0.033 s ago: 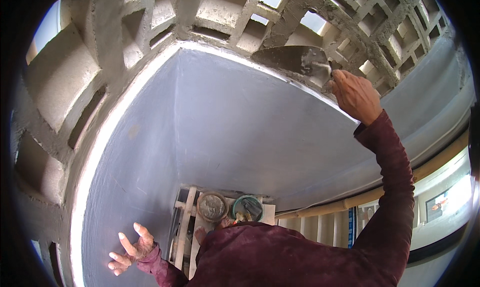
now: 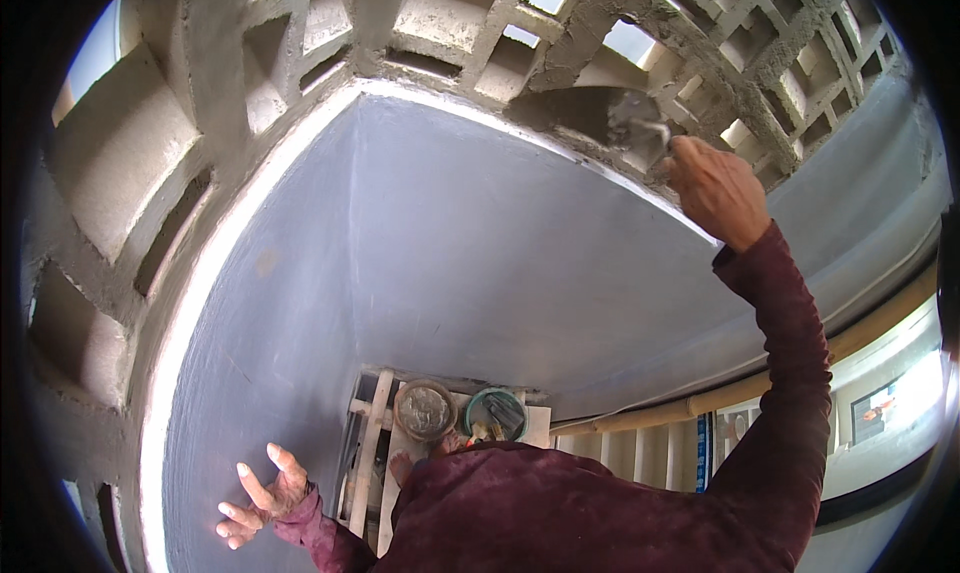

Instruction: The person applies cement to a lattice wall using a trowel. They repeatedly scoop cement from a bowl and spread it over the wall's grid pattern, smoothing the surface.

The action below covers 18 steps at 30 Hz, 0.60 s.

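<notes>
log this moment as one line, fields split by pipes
right hand: grips trowel, blade at concrete lattice | left hand: empty, fingers spread, near blue-grey wall | below: brown tub, green tub

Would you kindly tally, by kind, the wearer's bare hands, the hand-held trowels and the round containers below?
Bare hands: 2 (left hand, right hand)
Hand-held trowel: 1
Round containers: 2 (brown-rimmed tub, teal bucket)
Total: 5
</notes>
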Available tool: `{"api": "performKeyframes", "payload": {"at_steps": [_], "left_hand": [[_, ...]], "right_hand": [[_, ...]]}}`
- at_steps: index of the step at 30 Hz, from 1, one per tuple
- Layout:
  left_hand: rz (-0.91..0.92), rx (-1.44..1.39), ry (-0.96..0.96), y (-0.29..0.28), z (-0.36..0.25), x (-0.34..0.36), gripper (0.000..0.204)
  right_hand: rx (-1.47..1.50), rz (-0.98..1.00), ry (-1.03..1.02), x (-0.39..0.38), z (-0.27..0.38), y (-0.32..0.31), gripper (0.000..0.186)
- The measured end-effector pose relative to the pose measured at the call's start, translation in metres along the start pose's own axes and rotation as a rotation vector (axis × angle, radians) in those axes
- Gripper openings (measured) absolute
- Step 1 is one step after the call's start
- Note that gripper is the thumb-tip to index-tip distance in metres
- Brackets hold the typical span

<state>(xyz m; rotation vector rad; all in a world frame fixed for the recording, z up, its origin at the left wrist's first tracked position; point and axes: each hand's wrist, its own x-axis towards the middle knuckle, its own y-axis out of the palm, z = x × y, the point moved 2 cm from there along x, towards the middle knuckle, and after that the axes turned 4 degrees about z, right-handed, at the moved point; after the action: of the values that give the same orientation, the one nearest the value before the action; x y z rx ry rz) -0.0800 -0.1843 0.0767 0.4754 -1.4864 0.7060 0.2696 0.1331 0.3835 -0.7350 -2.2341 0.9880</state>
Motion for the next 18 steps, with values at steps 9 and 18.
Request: {"api": "performKeyframes", "payload": {"at_steps": [9, 18], "left_hand": [[0.013, 0.017, 0.005, 0.000, -0.002, 0.000, 0.045], [-0.023, 0.014, -0.044, 0.001, -0.004, 0.000, 0.042]], "right_hand": [[0.076, 0.018, -0.006, -0.015, 0.000, -0.003, 0.021], [0.069, -0.102, 0.021, -0.008, -0.021, -0.003, 0.019]]}}
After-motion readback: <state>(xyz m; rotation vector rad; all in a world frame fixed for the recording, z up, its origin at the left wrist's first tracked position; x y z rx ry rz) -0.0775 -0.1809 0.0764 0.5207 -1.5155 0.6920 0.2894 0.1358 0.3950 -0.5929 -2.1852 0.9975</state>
